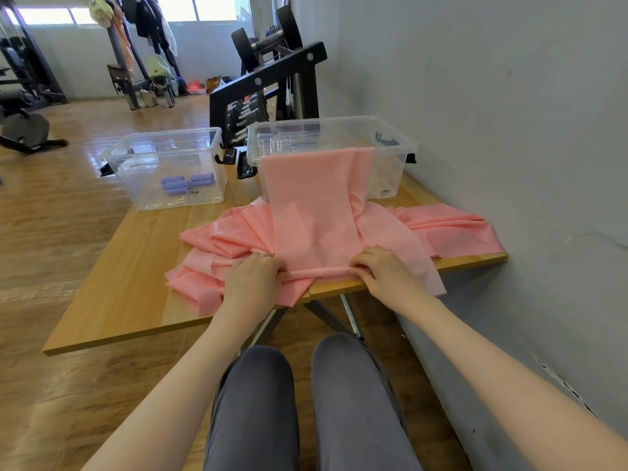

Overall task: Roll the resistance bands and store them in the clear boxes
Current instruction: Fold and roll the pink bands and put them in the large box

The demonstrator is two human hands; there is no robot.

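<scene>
A long pink resistance band [314, 212] lies flat toward me, its far end draped over the rim of the right clear box [331, 125]. Its near end is curled into a thin roll at the table's front edge. My left hand [253, 277] pinches the roll's left end and my right hand [380, 266] pinches its right end. More pink bands [452, 229] lie crumpled underneath, spread left and right. The left clear box [166, 164] holds rolled purple bands [185, 183].
The wooden table [122, 266] stands against a grey wall [509, 113] on the right. A black dumbbell rack [268, 79] is behind the boxes. My knees are below the table's front edge. Gym equipment and hung clothes are far back left.
</scene>
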